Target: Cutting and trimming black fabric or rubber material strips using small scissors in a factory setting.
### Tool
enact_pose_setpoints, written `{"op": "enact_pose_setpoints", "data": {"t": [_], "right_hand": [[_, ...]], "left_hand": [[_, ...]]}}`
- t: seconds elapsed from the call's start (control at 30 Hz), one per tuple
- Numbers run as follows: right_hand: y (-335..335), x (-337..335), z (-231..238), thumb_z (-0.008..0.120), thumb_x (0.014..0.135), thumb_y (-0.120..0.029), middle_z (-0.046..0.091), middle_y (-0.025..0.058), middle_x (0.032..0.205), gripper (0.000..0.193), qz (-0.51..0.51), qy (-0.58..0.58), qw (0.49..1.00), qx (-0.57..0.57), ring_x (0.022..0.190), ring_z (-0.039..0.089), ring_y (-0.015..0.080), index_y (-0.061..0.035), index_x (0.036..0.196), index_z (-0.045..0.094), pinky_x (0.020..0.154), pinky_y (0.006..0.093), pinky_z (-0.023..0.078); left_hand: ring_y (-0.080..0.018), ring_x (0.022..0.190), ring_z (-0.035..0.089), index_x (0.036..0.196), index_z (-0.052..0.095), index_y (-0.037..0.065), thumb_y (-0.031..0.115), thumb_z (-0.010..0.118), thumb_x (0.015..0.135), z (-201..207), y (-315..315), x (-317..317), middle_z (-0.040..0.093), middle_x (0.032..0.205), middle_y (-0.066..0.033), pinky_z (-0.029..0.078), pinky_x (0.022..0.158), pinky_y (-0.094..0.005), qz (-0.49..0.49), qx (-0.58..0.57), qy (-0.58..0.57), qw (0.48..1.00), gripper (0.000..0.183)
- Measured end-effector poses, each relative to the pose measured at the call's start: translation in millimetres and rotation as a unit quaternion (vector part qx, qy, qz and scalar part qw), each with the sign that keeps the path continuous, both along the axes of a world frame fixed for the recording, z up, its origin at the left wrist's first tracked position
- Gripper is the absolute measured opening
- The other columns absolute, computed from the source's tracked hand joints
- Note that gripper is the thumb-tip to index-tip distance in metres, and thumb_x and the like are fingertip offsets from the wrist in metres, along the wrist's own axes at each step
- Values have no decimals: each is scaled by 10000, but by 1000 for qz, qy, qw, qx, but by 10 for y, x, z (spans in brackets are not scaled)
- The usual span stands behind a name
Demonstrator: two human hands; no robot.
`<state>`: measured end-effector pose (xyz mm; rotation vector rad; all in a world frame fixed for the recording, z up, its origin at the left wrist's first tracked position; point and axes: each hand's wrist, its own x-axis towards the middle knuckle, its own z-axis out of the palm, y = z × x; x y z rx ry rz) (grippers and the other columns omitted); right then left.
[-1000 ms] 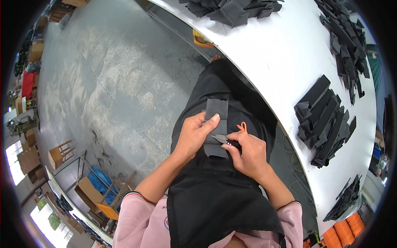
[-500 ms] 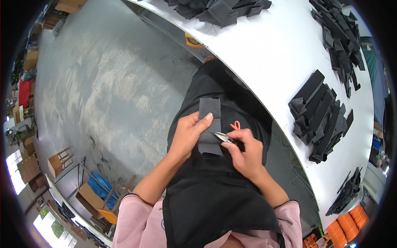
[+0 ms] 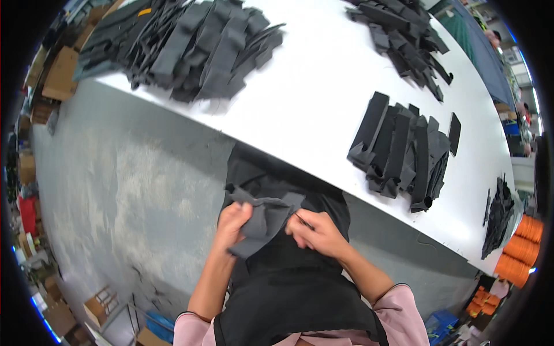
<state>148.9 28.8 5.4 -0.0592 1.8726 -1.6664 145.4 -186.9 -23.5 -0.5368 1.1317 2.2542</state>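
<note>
A dark grey fabric strip (image 3: 262,222) is lifted over my lap, bent and slightly blurred by motion. My left hand (image 3: 232,224) is closed on its left side, the thumb lying on top of the cloth. At the strip's right end my right hand (image 3: 314,232) is curled shut around the thread snips (image 3: 304,221). Only a thin dark bit of them shows between the fingers, and the blades are hidden. Whether the right fingers also touch the cloth I cannot tell. A black apron (image 3: 288,288) covers my lap beneath both hands.
A white table (image 3: 300,104) runs diagonally ahead and to the right. On it lie a large heap of dark strips (image 3: 208,52), a nearer pile (image 3: 401,153), a far pile (image 3: 404,43) and a bundle (image 3: 499,219). Orange rolls (image 3: 519,251) stand beyond its right end.
My view has swung toward the table, showing more of the left heap. The strip, flat on my lap before, is now raised and folded. My right hand has turned, hiding the snips' blades and orange loop.
</note>
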Motion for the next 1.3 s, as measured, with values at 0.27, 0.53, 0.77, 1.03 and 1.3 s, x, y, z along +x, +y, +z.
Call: {"op": "enact_pose_setpoints", "data": {"t": [0.27, 0.53, 0.77, 1.03, 1.3], "right_hand": [[485, -244, 74, 516, 885, -21, 622, 84, 921, 194, -232, 216, 939, 136, 619, 565, 113, -7, 1065, 589, 541, 238, 440], [1035, -1078, -95, 653, 809, -144, 473, 156, 1038, 442, -290, 229, 801, 471, 760, 614, 379, -57, 1189, 445, 638, 442, 504], [1126, -1269, -302, 744, 727, -178, 450, 171, 1161, 725, -337, 129, 796, 487, 933, 591, 411, -109, 1319, 333, 765, 470, 496], [1133, -1349, -379, 692, 709, -133, 493, 200, 1100, 670, -315, 149, 800, 488, 919, 593, 401, -67, 1289, 363, 775, 454, 494], [1059, -1111, -375, 679, 806, -151, 535, 50, 830, 488, -468, 98, 878, 8, 693, 528, 110, -3, 1214, 455, 594, 234, 448]], "left_hand": [[-221, 865, 583, 848, 575, -18, 215, 664, 701, 663, 231, -1127, 585, 857, -109, 436, 770, -303, -167, -164, 470, 851, 290], [-299, 1363, 249, 1211, 525, 94, -6, 565, 676, 648, 55, -2208, 337, 1437, -95, 143, 1091, -502, -232, -741, 532, 338, 546], [-270, 1110, 540, 1168, 541, 16, -36, 512, 797, 332, 716, -1569, 556, 1201, -138, 433, 900, -312, -94, -469, 558, 678, 376], [-225, 1041, 570, 1330, 392, -11, 145, 552, 890, -306, 1675, -1480, 477, 1296, -152, 470, 875, -322, -233, -196, 202, 931, 493], [-104, 817, 528, 1399, 291, 30, 123, 531, 895, -219, 2031, -1446, 560, 1037, -65, 464, 720, -263, -153, -174, 247, 941, 565]]}}
